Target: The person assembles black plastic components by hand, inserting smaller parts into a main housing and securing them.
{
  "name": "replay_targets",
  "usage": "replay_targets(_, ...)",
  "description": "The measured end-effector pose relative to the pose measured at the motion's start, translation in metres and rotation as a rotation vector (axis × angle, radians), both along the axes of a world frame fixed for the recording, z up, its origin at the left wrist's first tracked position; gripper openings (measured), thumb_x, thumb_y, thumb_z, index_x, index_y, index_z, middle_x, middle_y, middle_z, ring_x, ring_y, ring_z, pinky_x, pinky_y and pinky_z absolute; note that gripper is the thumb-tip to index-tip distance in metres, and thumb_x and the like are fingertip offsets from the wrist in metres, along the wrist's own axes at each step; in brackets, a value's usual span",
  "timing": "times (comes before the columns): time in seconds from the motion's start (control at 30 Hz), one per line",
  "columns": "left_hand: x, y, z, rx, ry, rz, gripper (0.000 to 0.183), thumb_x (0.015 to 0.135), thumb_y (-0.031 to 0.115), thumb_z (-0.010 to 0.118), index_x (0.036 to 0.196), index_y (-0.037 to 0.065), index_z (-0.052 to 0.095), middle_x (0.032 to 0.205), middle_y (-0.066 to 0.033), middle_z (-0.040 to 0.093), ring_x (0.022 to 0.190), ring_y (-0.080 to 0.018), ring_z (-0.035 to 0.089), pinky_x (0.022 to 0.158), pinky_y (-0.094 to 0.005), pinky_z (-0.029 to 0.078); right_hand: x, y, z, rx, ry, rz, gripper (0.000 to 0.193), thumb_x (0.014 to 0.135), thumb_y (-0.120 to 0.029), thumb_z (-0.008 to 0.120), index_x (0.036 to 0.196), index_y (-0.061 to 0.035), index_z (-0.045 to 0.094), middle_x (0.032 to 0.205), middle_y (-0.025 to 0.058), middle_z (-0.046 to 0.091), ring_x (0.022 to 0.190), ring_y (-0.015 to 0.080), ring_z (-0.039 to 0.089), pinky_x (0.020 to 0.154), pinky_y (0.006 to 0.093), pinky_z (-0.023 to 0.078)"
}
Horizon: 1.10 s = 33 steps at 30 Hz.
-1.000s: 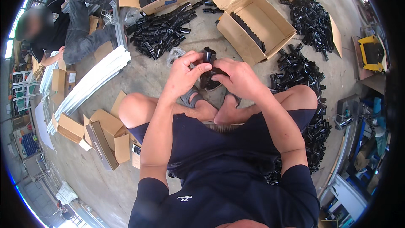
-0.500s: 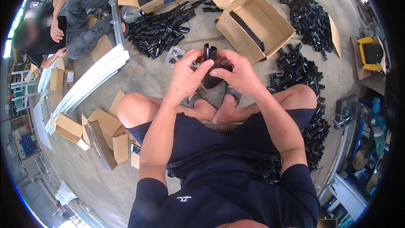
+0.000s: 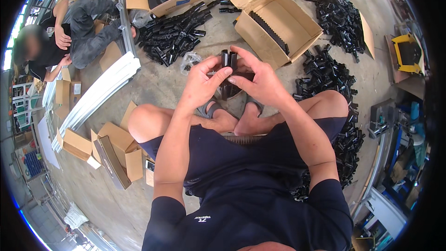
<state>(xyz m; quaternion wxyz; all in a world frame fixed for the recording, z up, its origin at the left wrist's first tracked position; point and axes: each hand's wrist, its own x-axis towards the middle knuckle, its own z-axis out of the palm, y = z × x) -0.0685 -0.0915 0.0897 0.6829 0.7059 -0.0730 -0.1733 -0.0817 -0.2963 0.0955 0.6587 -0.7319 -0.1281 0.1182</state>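
Note:
In front of my crossed legs, both hands are raised around glossy black tubular pieces (image 3: 225,58), which stand upright side by side. My left hand (image 3: 202,82) is closed on them from the left, thumb across the front. From the other side my right hand (image 3: 261,80) grips them, its thumb close to the left thumb and its index finger at their top. Whether the pieces are joined is hidden by the fingers. Just beyond and below my hands, something dark brown shows near my feet, partly covered.
An open cardboard box (image 3: 297,28) with a row of black pieces stands ahead. Piles of black fittings lie ahead left (image 3: 169,39) and along my right (image 3: 325,74). White strips (image 3: 100,90) lie at left, near a seated person (image 3: 62,37). A yellow-framed object (image 3: 409,56) stands far right.
My right index finger has lifted up over the top of the black pieces. The two tubes now stand closer to parallel, and the hands have shifted slightly left.

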Motion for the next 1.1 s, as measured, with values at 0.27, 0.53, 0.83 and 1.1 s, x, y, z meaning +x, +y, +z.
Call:
replay_targets(0.27,0.003,0.006,-0.001,0.128,-0.018,-0.062,0.028,0.096,0.017,0.072,0.117,0.0,0.071,0.101,-0.004,0.067,0.096,-0.0113,0.062,0.084,-0.0292,0.051,-0.005,0.007,0.002,-0.166,-0.12,-0.057,0.066,0.086,-0.002,0.073,0.146,0.0006,0.044,0.109,0.0222,0.072,0.098,0.0343,0.072,0.086,0.0402,0.057)
replay_targets(0.53,0.004,0.006,0.015,0.201,0.136,-0.101,0.027,0.098,0.021,0.069,0.112,-0.002,0.07,0.088,-0.0006,0.068,0.078,-0.0054,0.057,0.065,-0.0254,0.048,-0.008,0.01,-0.002,-0.328,-0.192,-0.087,0.065,0.085,-0.002,0.074,0.144,0.0019,0.046,0.105,0.0212,0.072,0.095,0.0327,0.073,0.085,0.0402,0.057)
replay_targets(0.83,0.004,0.008,0.013,0.173,0.222,-0.115,0.026,0.099,0.02,0.068,0.113,-0.002,0.07,0.09,0.0017,0.068,0.078,-0.0037,0.056,0.066,-0.0241,0.049,-0.003,0.007,-0.006,-0.149,-0.016,-0.019,0.064,0.087,0.002,0.072,0.146,-0.0007,0.047,0.107,0.0144,0.07,0.097,0.024,0.071,0.089,0.0364,0.056)
replay_targets(1.1,0.0,0.005,-0.017,0.119,-0.079,-0.046,0.024,0.097,0.017,0.069,0.114,0.0,0.071,0.089,0.0024,0.065,0.074,-0.004,0.057,0.058,-0.0197,0.046,-0.001,0.005,-0.008,-0.148,-0.146,-0.022,0.065,0.085,-0.002,0.076,0.144,0.001,0.05,0.103,0.0165,0.07,0.09,0.0253,0.07,0.083,0.0362,0.056)
